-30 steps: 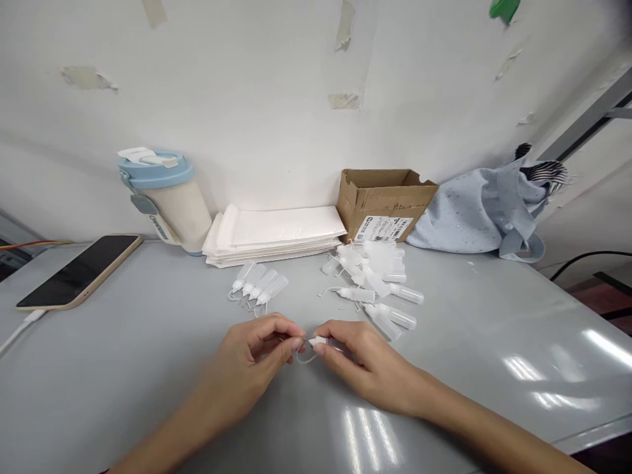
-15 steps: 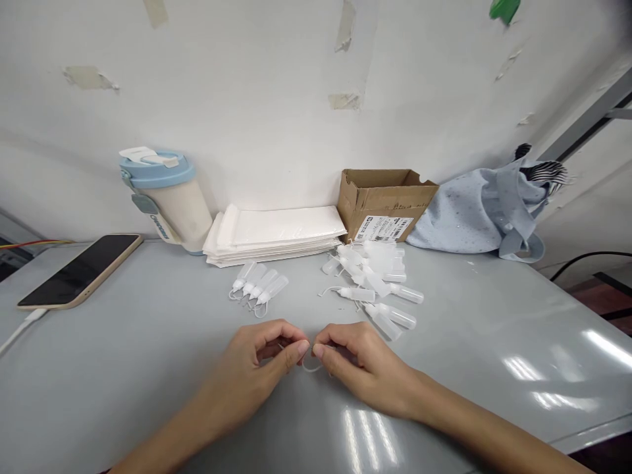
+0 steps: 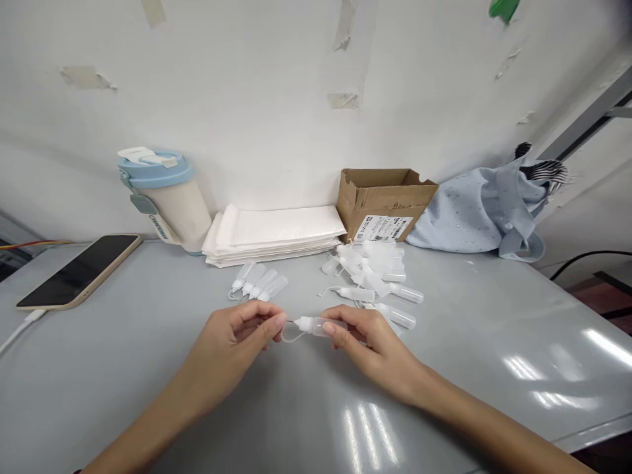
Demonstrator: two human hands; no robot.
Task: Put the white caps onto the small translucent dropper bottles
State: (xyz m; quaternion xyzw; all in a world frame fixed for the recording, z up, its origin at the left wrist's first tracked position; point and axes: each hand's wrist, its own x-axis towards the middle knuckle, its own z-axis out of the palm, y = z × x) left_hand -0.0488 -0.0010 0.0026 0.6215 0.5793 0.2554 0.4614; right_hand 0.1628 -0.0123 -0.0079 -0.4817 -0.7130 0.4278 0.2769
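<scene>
My right hand (image 3: 368, 339) grips a small clear plastic bottle (image 3: 316, 325) lying sideways, its white nozzle pointing left. My left hand (image 3: 237, 336) pinches the tip end, where a thin looped tether hangs from the nozzle. Both hands hover just above the grey table (image 3: 148, 368). A neat row of several similar bottles (image 3: 257, 284) lies just beyond my left hand. A loose heap of more bottles (image 3: 375, 276) lies beyond my right hand.
Against the wall stand a blue-lidded tumbler (image 3: 165, 197), a stack of white padded envelopes (image 3: 276, 234), an open cardboard box (image 3: 382, 201) and a pale blue cloth bag (image 3: 486, 210). A phone (image 3: 81, 270) on a charging cable lies at the left.
Both hands have lifted and moved a little farther from me with the bottle. The bottle's body now shows clear of my right fingers, which hid it before.
</scene>
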